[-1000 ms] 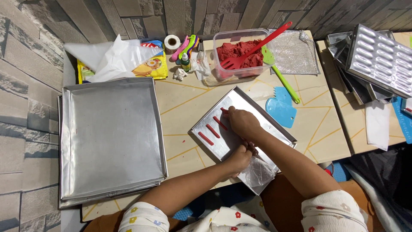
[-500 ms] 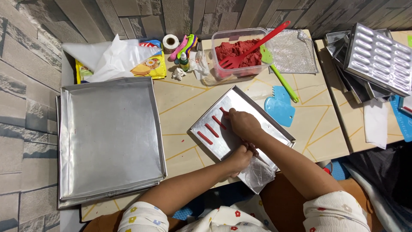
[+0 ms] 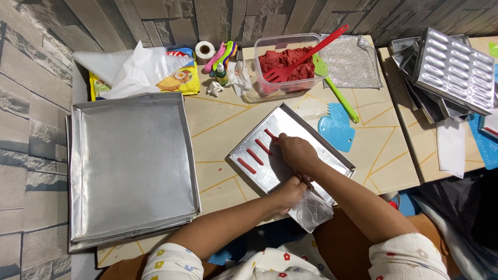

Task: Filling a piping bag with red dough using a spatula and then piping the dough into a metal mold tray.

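Note:
A small metal tray (image 3: 316,135) lies at an angle on the table's middle. Several short red dough strips (image 3: 254,156) sit in a row on its left part. My right hand (image 3: 294,153) rests on the tray beside the last strip, closed around the front end of a clear plastic piping bag (image 3: 313,211). My left hand (image 3: 288,193) grips the bag just behind it, at the tray's near edge. The bag's loose end hangs over the table edge. The bag's tip is hidden under my right hand.
A large empty baking tray (image 3: 129,166) fills the table's left side. At the back stand a clear tub of red dough (image 3: 285,62) with a red spatula (image 3: 306,57), a green spatula (image 3: 337,91), a blue scraper (image 3: 336,129) and plastic bags (image 3: 135,72). Stacked moulded pans (image 3: 451,72) lie at the right.

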